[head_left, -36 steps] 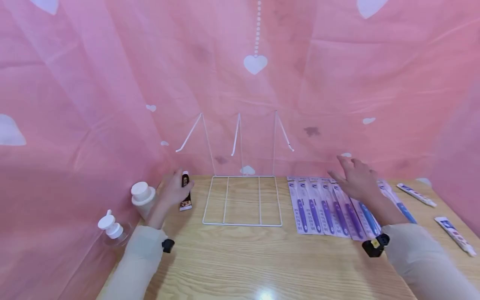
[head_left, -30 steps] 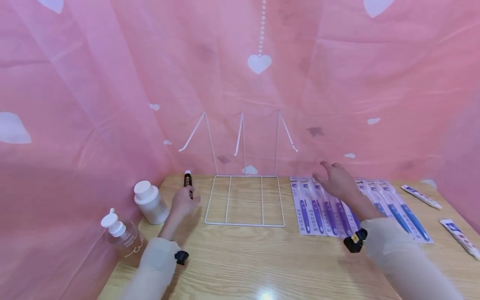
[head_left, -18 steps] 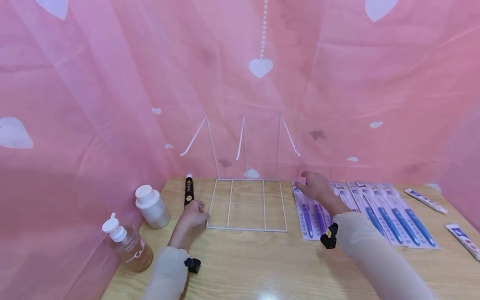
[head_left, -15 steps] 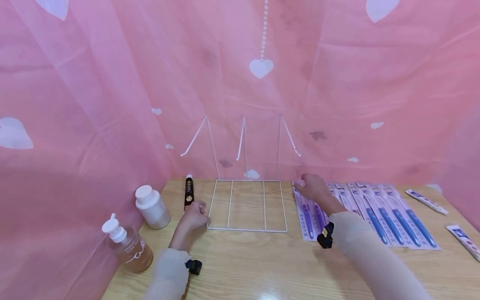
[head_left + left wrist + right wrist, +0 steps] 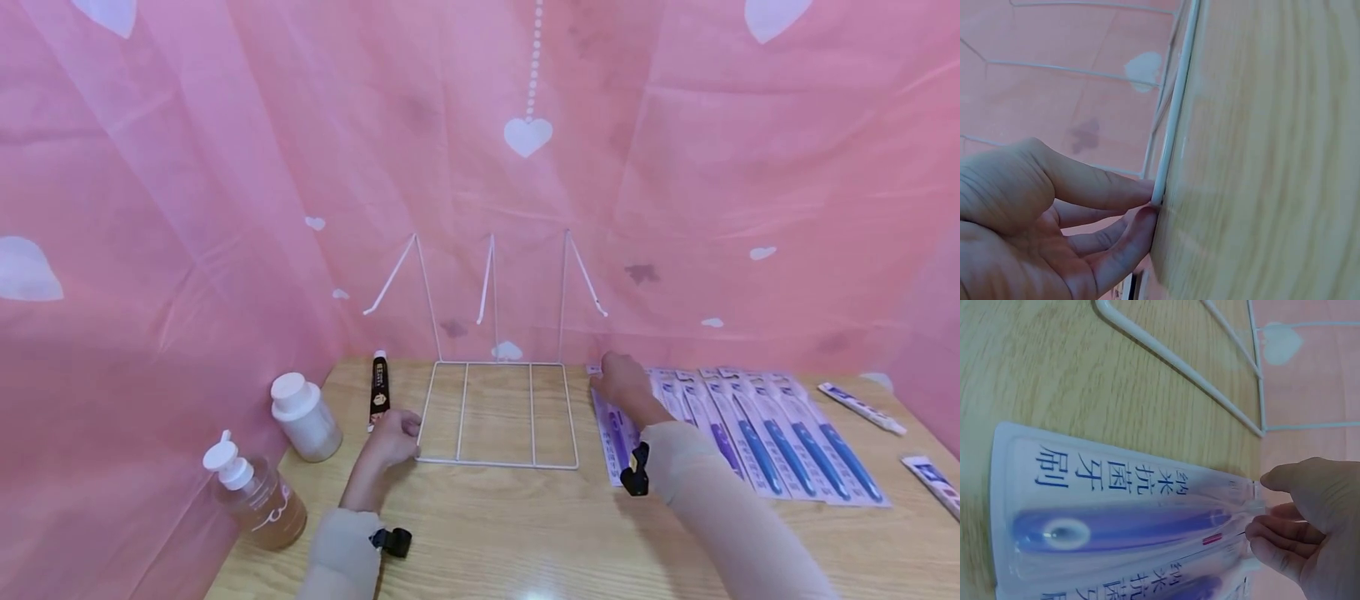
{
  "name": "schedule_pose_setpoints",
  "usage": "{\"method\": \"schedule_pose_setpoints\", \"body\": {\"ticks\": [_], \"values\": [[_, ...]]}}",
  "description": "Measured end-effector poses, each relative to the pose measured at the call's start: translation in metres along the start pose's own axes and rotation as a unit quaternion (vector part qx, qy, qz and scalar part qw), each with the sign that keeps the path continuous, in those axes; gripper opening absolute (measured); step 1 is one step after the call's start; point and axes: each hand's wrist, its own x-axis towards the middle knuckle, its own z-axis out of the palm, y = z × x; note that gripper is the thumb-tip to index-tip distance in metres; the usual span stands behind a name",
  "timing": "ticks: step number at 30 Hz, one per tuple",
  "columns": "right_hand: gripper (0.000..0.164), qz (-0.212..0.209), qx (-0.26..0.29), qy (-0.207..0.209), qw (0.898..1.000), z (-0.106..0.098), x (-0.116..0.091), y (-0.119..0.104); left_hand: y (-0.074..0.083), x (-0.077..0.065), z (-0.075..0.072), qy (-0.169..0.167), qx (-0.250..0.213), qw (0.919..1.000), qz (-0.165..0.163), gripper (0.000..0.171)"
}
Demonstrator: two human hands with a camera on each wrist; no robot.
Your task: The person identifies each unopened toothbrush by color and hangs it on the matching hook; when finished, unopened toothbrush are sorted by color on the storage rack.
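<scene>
A white wire rack (image 5: 472, 462) stands against the pink curtain, its base flat on the wooden table. My left hand (image 5: 393, 437) pinches the front left corner of that base between thumb and fingertips, as the left wrist view shows. At the back of the leftmost packaged toothbrush (image 5: 1122, 525), which is purple, my right hand (image 5: 1310, 525) has its thumb by one edge and curled fingers on the top end. The pack lies flat, part of an overlapping row of toothbrush packs (image 5: 780, 442) with purple and blue handles, right of the rack.
Left of the rack lies a black toothpaste tube (image 5: 379, 387). A white lidded bottle (image 5: 306, 417) and a pump bottle (image 5: 258, 500) of amber liquid stand along the left edge. Two white tubes, one a toothpaste tube (image 5: 862, 408), lie far right. The pink curtain (image 5: 450, 167) closes the back.
My left hand has come forward and right from beside the black tube to the rack's corner. My right hand has swept left across the toothbrush packs to the leftmost one, its fingers curling in.
</scene>
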Motion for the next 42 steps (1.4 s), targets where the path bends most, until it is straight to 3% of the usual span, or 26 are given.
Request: {"method": "schedule_pose_setpoints", "body": {"ticks": [10,13,21,27,34,38,42], "values": [[0.018,0.007,0.007,0.010,1.000,0.009,0.002,0.007,0.001,-0.003,0.001,0.002,-0.017,0.9998,0.004,0.048],[0.013,-0.009,0.003,0.014,1.000,0.007,0.003,0.005,0.001,-0.003,0.000,0.000,-0.018,0.9998,-0.001,0.047],[0.021,-0.101,0.009,0.081,0.992,-0.034,-0.008,-0.018,0.000,-0.002,0.000,-0.005,-0.021,0.9998,-0.005,0.051],[0.013,-0.122,0.053,0.137,0.982,-0.072,-0.020,-0.032,0.000,-0.002,0.000,-0.008,-0.025,0.9996,-0.009,0.050],[0.017,-0.125,0.057,0.152,0.979,-0.086,-0.035,-0.038,-0.004,-0.002,0.002,-0.001,-0.027,0.9996,-0.010,0.049],[0.016,-0.158,0.065,0.175,0.970,-0.088,-0.051,-0.048,-0.007,-0.002,0.002,0.000,-0.027,0.9996,0.001,0.048],[0.014,-0.228,0.053,0.222,0.946,-0.087,-0.072,-0.066,-0.006,0.001,0.002,-0.002,-0.024,0.9997,0.000,0.049]]}}
